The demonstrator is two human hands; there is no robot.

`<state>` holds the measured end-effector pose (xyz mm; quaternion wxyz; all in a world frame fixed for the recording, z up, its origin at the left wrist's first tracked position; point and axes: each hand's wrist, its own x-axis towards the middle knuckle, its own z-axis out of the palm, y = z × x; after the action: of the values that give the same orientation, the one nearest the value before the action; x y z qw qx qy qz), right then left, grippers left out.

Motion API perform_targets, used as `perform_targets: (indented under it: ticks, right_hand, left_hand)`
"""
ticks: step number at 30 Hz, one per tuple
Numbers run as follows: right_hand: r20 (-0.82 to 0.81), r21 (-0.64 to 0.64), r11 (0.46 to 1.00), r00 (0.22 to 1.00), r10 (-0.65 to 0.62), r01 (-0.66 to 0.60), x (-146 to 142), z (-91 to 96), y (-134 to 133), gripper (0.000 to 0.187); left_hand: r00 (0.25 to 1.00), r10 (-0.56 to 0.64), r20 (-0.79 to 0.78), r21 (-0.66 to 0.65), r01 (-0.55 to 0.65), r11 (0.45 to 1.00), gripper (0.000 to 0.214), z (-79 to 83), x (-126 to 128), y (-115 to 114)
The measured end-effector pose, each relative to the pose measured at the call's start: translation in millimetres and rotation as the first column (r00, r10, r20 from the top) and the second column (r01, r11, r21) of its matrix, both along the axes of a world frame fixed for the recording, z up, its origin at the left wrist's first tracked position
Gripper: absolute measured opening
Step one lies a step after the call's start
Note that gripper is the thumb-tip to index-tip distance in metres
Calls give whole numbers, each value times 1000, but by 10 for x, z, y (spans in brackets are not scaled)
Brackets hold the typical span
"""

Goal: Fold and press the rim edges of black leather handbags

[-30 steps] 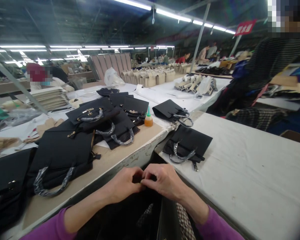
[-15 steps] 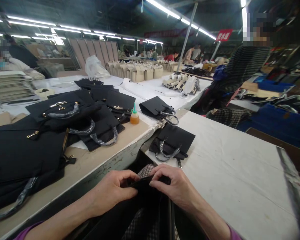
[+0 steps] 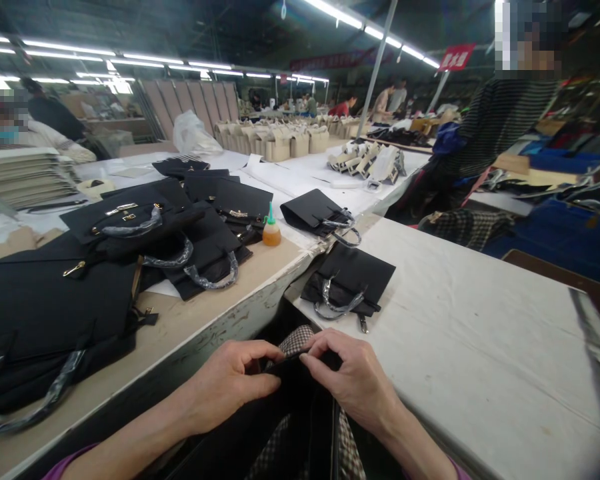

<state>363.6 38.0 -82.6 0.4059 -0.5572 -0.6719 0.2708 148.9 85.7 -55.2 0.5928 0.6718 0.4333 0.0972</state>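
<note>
My left hand [image 3: 230,387] and my right hand [image 3: 353,380] meet low in the gap between two tables. Both pinch the top edge of a black bag piece [image 3: 290,400] held over my lap, fingers closed on it. A checked fabric [image 3: 300,340] shows just behind the piece. A small black handbag [image 3: 353,280] with plastic-wrapped handles lies on the white table just beyond my right hand.
Several black handbags [image 3: 130,247] are piled on the brown-topped table [image 3: 205,313] at left, beside an orange glue bottle [image 3: 271,231]. Another black bag [image 3: 317,210] lies further back. A person in a striped top [image 3: 495,127] stands at right by the white table [image 3: 480,333]. Beige bags [image 3: 280,140] line the far tables.
The view has swung to the right and down slightly. My hands have stayed together on the black piece, which now shows more plainly between them.
</note>
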Motion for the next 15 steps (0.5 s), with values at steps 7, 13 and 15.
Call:
perform_targets:
  ticks: [7,13,15]
  right_hand:
    - [-8,-117,990,996,-86,85,-92,36,-42,12]
    - [-80,-151,988,996,-50,37,-52,26,-3,14]
    - [-103,-163,986,994,-33,15,-5,28,1,9]
  left_hand:
    - [987,-49,-151,286,91,954,23,-11,125,22]
    - [967,-165,-192,509,242,826,20,-15,260,85]
    - [959,-172,-226,540,270,797,21,-24,275,101]
